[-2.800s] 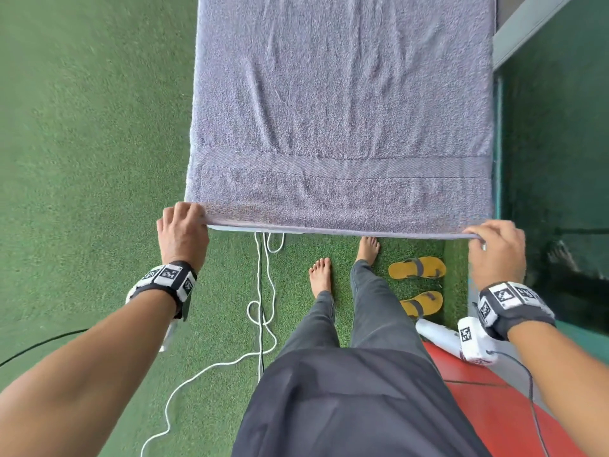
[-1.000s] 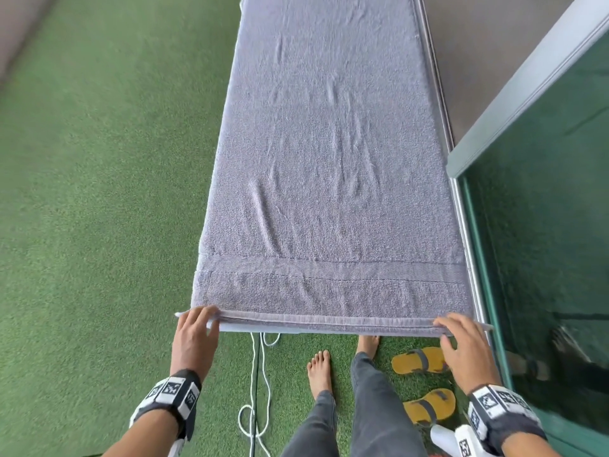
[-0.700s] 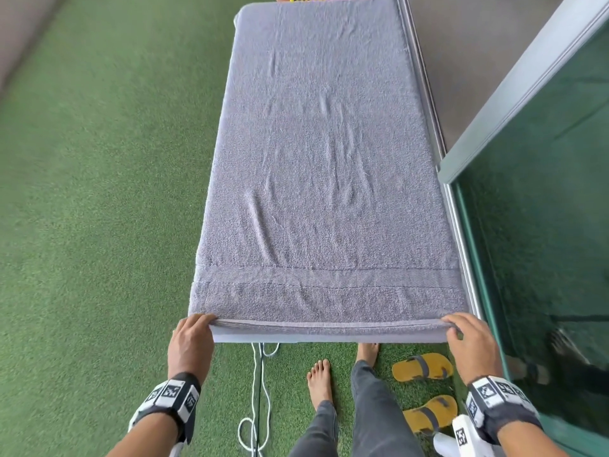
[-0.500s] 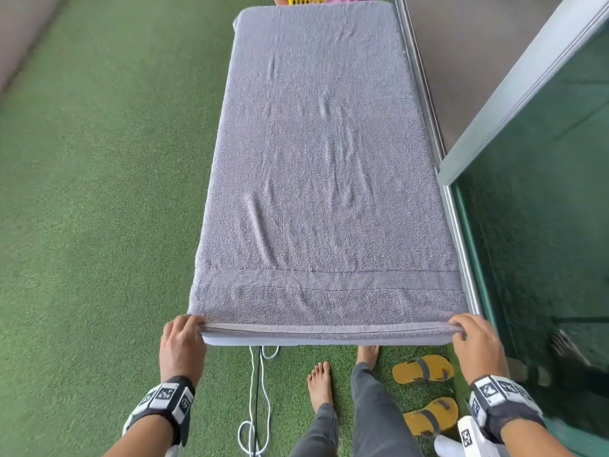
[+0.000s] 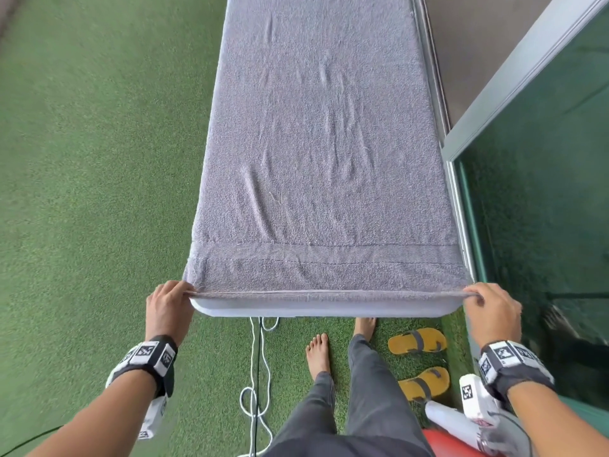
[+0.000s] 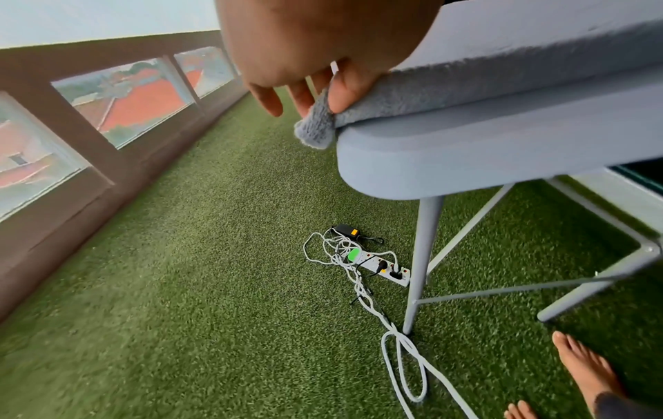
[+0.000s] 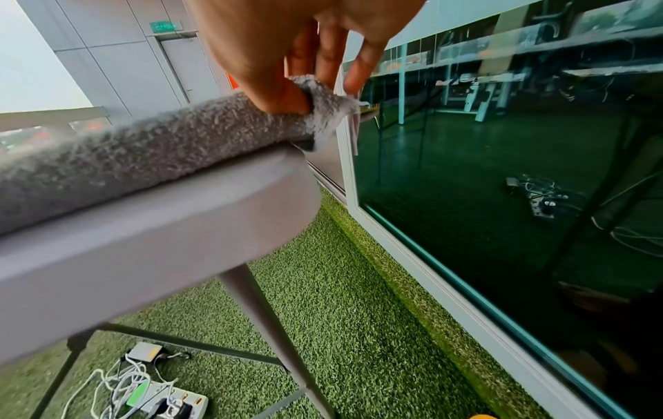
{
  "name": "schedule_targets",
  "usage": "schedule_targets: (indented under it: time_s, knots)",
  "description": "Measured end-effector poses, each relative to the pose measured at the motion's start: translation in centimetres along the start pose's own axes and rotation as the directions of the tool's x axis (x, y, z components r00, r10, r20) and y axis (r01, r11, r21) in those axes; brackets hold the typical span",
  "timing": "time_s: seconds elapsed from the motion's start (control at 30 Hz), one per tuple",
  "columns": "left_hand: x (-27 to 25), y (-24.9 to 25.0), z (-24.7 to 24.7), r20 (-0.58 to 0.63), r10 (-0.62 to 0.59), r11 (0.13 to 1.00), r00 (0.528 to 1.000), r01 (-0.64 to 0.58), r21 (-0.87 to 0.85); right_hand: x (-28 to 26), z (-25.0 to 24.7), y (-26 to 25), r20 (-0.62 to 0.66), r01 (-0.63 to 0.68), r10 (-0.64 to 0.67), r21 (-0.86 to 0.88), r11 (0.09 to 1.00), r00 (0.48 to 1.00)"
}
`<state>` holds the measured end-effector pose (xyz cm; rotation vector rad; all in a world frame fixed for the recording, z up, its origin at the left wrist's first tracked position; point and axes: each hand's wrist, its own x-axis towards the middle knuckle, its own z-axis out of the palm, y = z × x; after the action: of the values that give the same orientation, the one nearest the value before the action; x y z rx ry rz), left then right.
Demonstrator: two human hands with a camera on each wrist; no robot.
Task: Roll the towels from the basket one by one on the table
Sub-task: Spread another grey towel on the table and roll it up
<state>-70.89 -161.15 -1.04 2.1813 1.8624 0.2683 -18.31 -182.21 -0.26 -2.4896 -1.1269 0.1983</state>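
A grey towel lies spread flat along the whole length of the grey table, its near hem at the table's front edge. My left hand pinches the towel's near left corner between thumb and fingers. My right hand pinches the near right corner the same way. Both corners are lifted slightly off the table edge. The basket is out of view.
Green artificial turf surrounds the table. A glass wall runs close along the right side. White cables and a power strip lie under the table. Yellow sandals sit beside my bare feet. A red object is at bottom right.
Both hands kept hold of the towel's near corners and drew the hem back level with the table's front edge. The view tilted down, so the table's far end left the frame.
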Motion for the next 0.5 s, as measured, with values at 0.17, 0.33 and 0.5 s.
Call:
schedule_targets:
  time_s: [0.17, 0.33, 0.5]
  knots:
    - [-0.4, -0.7, -1.0, 0.031, 0.126, 0.983, 0.992, -0.129, 0.132, -0.3, 0.7, 1.5, 0.044, 0.068, -0.065, -0.073, 0.995, 0.997]
    - [0.4, -1.9, -1.1, 0.084, 0.160, 0.974, 0.984, -0.171, 0.149, -0.1, 1.0, 1.8, 0.014, 0.043, -0.042, -0.092, 0.995, 0.999]
    - [2.7, -2.0, -0.1, 0.151, -0.047, 0.991, 0.987, 0.028, 0.128, 2.2, 1.9, 0.7, 0.148, 0.005, 0.027, -0.208, 0.978, 0.989]
